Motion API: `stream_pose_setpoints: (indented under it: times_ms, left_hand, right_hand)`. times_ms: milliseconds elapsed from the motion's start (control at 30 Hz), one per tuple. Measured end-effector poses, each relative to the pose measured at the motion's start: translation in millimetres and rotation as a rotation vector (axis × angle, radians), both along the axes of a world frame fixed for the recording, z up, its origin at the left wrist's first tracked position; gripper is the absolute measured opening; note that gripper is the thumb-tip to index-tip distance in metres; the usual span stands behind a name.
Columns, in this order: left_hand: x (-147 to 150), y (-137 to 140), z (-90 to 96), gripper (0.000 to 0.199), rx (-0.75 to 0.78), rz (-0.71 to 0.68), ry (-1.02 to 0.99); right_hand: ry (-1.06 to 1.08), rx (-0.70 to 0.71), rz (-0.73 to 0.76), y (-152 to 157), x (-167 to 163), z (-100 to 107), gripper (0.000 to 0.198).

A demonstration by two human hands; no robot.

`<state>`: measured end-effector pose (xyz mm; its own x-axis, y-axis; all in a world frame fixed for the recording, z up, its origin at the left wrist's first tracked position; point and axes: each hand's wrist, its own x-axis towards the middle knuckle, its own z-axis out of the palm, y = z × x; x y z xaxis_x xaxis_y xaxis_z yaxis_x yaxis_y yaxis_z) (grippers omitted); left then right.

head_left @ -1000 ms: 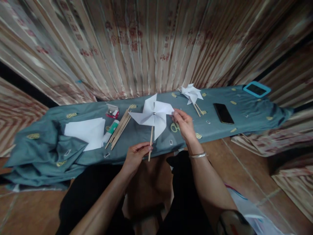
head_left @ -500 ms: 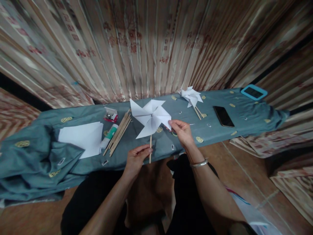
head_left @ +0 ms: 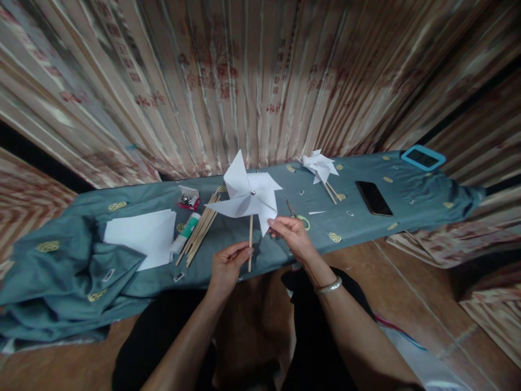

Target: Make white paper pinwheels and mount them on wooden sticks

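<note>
A white paper pinwheel (head_left: 253,203) with a metal pin at its centre stands upright on a thin wooden stick (head_left: 251,233). My left hand (head_left: 228,266) is closed round the lower part of that stick, thumb and finger pinching it. At the lower right blade, the fingertips of my right hand (head_left: 291,232) pinch the paper near its tip. Scissors (head_left: 302,218) with yellow-green handles lie just beyond my right hand, partly hidden by it. To the left of the pinwheel rest several loose wooden sticks (head_left: 199,231).
A glue stick (head_left: 187,231), white paper sheets (head_left: 140,236) and a small open box of pins (head_left: 189,199) lie at left on the cloth-covered bench (head_left: 260,260). Finished pinwheels (head_left: 319,164), a phone (head_left: 373,198) and a blue-framed device (head_left: 423,157) lie at right. A curtain (head_left: 252,81) hangs behind.
The pinwheel's blades have turned clockwise. My right hand has moved down and left along with a blade, uncovering the scissors. My left hand stays on the stick.
</note>
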<state>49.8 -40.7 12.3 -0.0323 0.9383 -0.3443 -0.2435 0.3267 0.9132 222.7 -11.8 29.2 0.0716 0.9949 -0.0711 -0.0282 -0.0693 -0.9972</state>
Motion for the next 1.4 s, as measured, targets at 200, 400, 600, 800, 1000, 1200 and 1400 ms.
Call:
stream_pose_setpoints:
  times_ms: [200, 400, 600, 800, 1000, 1200, 1400]
  left_hand:
    - [0, 1, 1.4, 0.033, 0.006, -0.005, 0.005]
    - [0, 0, 1.4, 0.034, 0.017, -0.024, 0.024]
    - [-1, 0, 0.1, 0.037, 0.036, -0.038, 0.042]
    - [-5, -1, 2.7, 0.039, -0.003, -0.047, 0.043]
    - [-6, -5, 3.0, 0.04, -0.031, -0.058, -0.01]
    - [-6, -5, 0.7, 0.039, -0.022, -0.058, 0.021]
    - [-4, -4, 0.3, 0.039, -0.002, -0.057, 0.032]
  right_hand:
    - [-0.007, 0.021, 0.055, -1, -6, -1, 0.039]
    - [-0.03, 0.022, 0.056, 0, -10, -2, 0.044]
    - [-0.074, 0.052, 0.037, -1, -12, -3, 0.045]
    - [0.017, 0.007, 0.054, -2, -4, 5, 0.043]
    - [0.274, -0.152, -0.018, -2, 1, 8, 0.045]
    - [0.316, -0.138, -0.044, -3, 1, 8, 0.041]
    - [0.291, -0.126, 0.032, -4, -3, 8, 0.038]
